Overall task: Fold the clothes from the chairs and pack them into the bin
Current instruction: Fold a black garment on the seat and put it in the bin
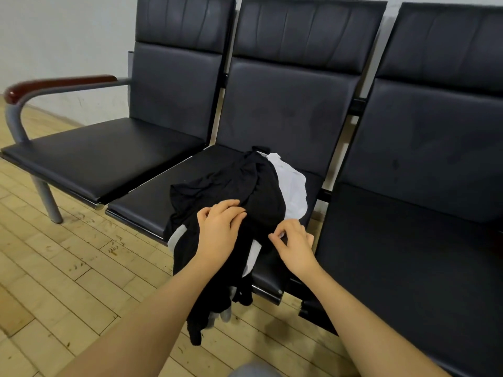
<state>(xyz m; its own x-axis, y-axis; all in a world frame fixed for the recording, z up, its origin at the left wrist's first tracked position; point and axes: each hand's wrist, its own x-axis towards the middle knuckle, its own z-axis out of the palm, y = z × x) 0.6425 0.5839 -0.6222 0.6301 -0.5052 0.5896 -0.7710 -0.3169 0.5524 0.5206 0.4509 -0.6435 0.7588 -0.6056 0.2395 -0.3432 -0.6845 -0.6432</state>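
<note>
A heap of clothes lies on the middle chair seat (141,205). On top is a black garment (239,183) with grey trim, its lower part hanging over the seat's front edge toward the floor. A white garment (292,183) shows beneath it on the right. My left hand (217,227) rests on the black garment with its fingers curled into the cloth. My right hand (294,240) hovers at the heap's right edge, thumb and forefinger pinching a small bit of white fabric. No bin is in view.
Three black padded chairs stand joined in a row against a pale wall. The left chair (103,159) and the right chair (408,240) carry nothing. A wood-capped metal armrest (54,85) ends the row on the left. The floor (68,268) is light wood parquet.
</note>
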